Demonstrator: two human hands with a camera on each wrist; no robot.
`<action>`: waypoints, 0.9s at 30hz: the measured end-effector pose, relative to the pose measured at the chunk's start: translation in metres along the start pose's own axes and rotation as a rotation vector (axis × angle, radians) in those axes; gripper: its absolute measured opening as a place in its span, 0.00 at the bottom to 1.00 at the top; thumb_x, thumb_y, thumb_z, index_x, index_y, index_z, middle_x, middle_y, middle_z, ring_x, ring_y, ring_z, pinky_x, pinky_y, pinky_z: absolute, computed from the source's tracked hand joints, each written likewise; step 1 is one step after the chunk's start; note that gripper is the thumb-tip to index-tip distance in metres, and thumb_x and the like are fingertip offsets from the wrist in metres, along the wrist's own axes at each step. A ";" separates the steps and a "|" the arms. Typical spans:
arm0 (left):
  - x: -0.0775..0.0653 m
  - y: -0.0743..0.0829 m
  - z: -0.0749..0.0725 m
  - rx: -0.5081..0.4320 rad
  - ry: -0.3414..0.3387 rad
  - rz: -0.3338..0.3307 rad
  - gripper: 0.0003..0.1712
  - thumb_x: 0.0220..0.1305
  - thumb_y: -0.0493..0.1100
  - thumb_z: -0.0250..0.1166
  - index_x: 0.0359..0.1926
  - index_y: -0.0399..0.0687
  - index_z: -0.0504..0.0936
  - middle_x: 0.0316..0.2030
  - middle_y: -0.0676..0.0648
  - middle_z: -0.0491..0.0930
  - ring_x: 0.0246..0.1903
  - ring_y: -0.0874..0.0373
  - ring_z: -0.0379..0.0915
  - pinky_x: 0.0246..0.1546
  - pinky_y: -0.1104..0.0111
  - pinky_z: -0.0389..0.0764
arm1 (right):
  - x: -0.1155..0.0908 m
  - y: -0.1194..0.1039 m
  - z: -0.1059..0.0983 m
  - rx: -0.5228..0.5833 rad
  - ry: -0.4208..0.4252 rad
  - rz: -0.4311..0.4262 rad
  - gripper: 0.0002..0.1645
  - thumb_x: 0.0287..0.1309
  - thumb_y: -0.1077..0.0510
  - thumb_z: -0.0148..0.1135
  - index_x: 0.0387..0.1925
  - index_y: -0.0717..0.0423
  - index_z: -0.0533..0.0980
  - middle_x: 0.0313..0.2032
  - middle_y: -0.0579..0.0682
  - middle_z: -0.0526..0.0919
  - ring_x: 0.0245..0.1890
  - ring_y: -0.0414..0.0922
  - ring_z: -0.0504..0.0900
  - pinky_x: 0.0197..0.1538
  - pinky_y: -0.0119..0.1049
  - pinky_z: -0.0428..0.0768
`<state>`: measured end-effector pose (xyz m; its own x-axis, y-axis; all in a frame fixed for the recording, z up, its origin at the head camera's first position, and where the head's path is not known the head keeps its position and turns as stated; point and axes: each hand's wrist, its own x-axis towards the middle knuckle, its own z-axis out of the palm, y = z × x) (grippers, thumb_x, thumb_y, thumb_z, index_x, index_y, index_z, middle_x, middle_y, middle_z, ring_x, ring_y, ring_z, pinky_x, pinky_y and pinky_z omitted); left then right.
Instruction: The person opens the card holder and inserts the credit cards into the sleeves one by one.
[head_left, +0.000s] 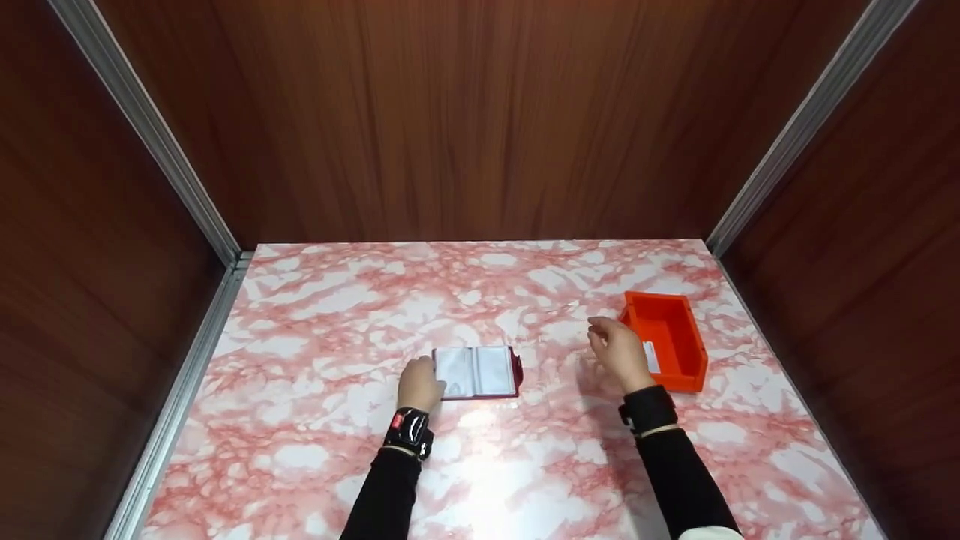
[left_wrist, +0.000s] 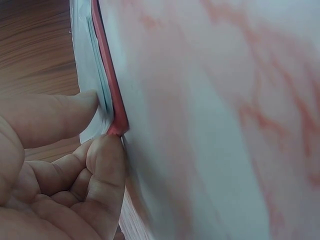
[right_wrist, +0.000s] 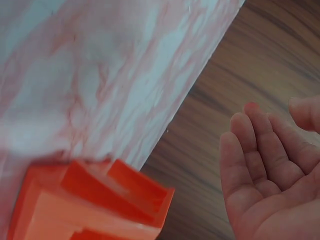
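Observation:
A small card holder (head_left: 493, 371) with a dark red cover lies spread flat on the table, its clear plastic sleeves facing up. A strap with a clasp shows at its right edge. My left hand (head_left: 420, 384) pinches its left side. In the left wrist view, the thumb lies over the sleeves and a finger meets the red cover's corner (left_wrist: 119, 125). My right hand (head_left: 621, 355) hovers just left of an orange bin (head_left: 703, 364), fingers loosely bent with nothing in them. In the right wrist view, that hand (right_wrist: 275, 170) is apart from the bin.
White cards (head_left: 650, 357) lie inside the bin along its left wall. The table (head_left: 315, 450) has a red and white marbled top. Wood-grain panels (head_left: 480, 120) with metal corner rails enclose it at the back and both sides.

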<state>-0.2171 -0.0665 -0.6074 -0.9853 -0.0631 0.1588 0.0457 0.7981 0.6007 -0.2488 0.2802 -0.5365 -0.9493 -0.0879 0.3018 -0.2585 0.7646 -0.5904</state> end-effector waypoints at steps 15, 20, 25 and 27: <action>-0.001 0.000 -0.001 -0.016 -0.014 -0.020 0.12 0.45 0.32 0.73 0.31 0.32 0.79 0.29 0.37 0.78 0.35 0.39 0.76 0.42 0.50 0.76 | 0.002 0.021 -0.032 -0.022 -0.004 0.116 0.20 0.65 0.64 0.59 0.56 0.70 0.76 0.49 0.67 0.81 0.48 0.61 0.79 0.57 0.56 0.74; 0.000 0.000 -0.001 -0.012 -0.011 -0.019 0.13 0.44 0.32 0.73 0.32 0.31 0.80 0.29 0.37 0.78 0.35 0.39 0.77 0.41 0.50 0.76 | 0.003 0.029 -0.040 -0.048 0.024 0.122 0.20 0.65 0.63 0.59 0.56 0.70 0.76 0.49 0.68 0.81 0.49 0.62 0.78 0.57 0.57 0.72; 0.000 0.000 -0.001 -0.014 -0.004 -0.017 0.13 0.44 0.31 0.73 0.32 0.31 0.80 0.29 0.37 0.78 0.34 0.38 0.77 0.41 0.49 0.76 | 0.002 0.036 -0.045 -0.045 -0.014 0.200 0.22 0.68 0.61 0.56 0.59 0.68 0.73 0.52 0.67 0.79 0.49 0.61 0.77 0.54 0.56 0.75; 0.000 0.000 -0.001 -0.016 -0.001 -0.018 0.13 0.44 0.32 0.73 0.32 0.31 0.80 0.29 0.37 0.78 0.34 0.38 0.77 0.41 0.49 0.76 | 0.003 0.038 -0.047 -0.045 -0.031 0.231 0.21 0.69 0.61 0.55 0.60 0.67 0.73 0.52 0.67 0.79 0.48 0.60 0.77 0.53 0.55 0.76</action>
<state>-0.2166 -0.0670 -0.6071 -0.9862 -0.0763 0.1471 0.0309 0.7874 0.6156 -0.2528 0.3392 -0.5229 -0.9875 0.0741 0.1389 -0.0258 0.7942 -0.6071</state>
